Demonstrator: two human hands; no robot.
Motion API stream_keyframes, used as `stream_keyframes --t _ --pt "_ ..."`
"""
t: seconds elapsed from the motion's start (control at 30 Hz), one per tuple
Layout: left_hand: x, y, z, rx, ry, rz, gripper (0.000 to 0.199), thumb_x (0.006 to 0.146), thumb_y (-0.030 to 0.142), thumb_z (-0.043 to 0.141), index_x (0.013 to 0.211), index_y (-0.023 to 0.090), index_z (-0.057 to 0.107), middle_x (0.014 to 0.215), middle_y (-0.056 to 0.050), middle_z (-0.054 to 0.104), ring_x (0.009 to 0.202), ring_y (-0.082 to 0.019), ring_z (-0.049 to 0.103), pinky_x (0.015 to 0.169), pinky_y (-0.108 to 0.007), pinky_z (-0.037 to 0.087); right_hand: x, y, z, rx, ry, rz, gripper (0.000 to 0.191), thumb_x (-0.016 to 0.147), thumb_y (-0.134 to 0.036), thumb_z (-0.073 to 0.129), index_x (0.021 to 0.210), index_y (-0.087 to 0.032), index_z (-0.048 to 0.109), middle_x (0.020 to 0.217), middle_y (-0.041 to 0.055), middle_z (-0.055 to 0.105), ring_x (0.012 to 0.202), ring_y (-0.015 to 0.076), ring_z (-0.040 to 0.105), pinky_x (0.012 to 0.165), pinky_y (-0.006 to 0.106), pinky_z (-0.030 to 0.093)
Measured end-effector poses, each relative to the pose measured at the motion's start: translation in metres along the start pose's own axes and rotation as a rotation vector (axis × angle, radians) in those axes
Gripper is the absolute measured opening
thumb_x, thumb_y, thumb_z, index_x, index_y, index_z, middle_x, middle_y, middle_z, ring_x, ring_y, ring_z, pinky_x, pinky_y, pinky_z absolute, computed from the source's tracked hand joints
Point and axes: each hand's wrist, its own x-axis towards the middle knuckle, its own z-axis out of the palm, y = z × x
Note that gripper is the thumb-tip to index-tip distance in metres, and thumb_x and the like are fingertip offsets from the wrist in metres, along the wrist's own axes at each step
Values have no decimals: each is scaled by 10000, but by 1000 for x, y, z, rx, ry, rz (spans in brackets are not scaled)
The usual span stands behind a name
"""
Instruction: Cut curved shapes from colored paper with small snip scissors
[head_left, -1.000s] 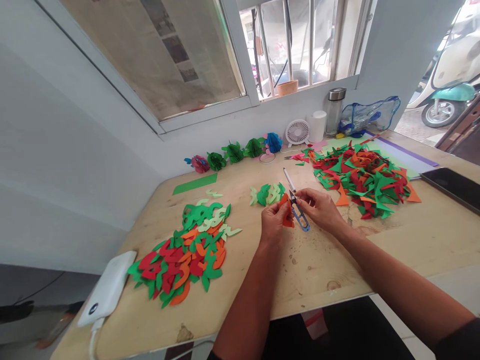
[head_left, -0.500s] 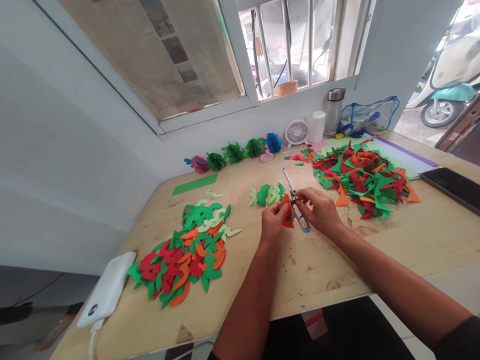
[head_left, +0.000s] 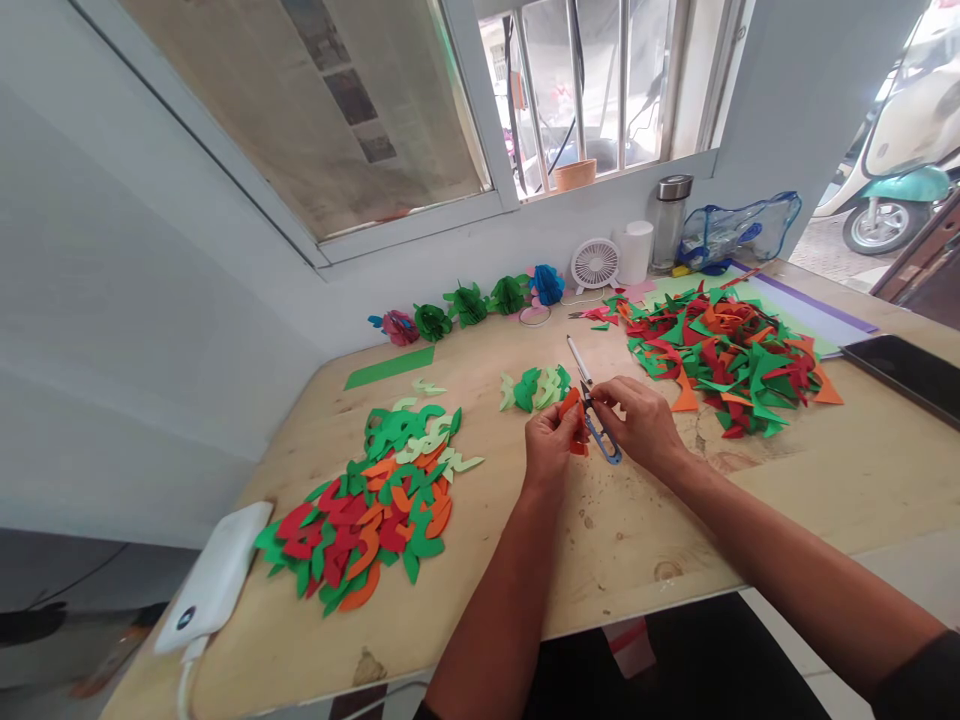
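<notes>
Where the left grip [head_left: 547, 450] pinches, orange paper [head_left: 571, 401] protrudes.

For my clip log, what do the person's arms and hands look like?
Left hand and right hand are ungloved; forearms bare, no watch or bracelet visible. A black sleeve shows at the right, a dark sliver at the left.

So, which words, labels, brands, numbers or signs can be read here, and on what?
No readable text anywhere.
White rounded rectangular device with a cable: mark in its dark oval, too small to read.
Brown window covering: dark patches, too blurred to tell whether they hold text.
</notes>
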Motion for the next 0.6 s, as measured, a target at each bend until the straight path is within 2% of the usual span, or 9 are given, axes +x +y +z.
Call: stream_keyframes --t 0.2,0.4,0.6 --pt "2 -4 -2 28 20 8 385 612 488 730 623 126 600 502 6 548 423 -70 483 441 -193 407 -1 -2 0 -42 15 -43 128 861 -187 488 898 -193 610 779 46 632 719 172 579 663 280 417" --pt "1 -1 -1 34 20 -3 385 609 487 729 644 123 609 499 5 555 424 -73 495 428 -183 408 -1 -1 1 -74 20 -70 146 870 -191 480 891 -196 624 784 50 640 712 175 583 667 288 418" --pt "-2 3 1 54 34 12 377 610 487 723 621 128 610 499 5 543 422 -66 471 426 -184 411 -1 -1 2 -59 16 -38 133 857 -186 493 849 -197 625 750 40 631 691 164 581 646 274 413"
